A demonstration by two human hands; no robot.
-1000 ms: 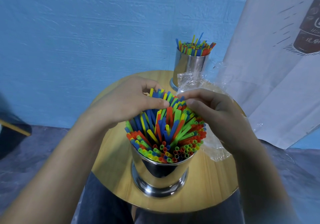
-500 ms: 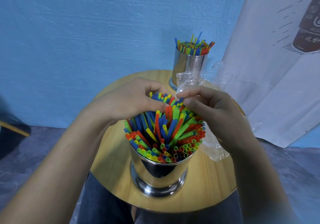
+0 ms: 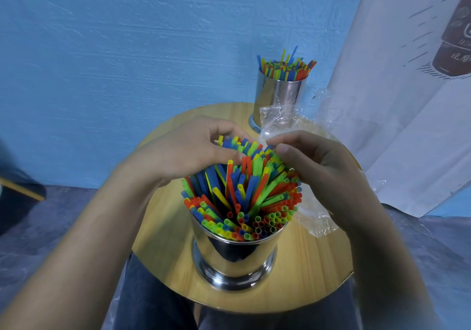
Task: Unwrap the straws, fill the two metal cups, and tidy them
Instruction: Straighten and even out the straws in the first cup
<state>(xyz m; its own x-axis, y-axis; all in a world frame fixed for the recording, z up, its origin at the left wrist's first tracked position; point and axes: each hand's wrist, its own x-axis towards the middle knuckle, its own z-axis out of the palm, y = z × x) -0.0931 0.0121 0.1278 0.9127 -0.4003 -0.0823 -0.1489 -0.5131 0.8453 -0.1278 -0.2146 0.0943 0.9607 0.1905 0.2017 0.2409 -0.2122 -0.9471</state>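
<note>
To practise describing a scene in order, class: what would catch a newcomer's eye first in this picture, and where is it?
First, the mass of bright straws fanning out of the shiny metal cup at the near edge of the round wooden table, with the left hand and right hand gripping their far tops. Behind, a second cup of straws stands at the far edge, with crumpled clear wrapping in front of it.

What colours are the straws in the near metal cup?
The straws are red, blue, green and yellow; head view.
</note>
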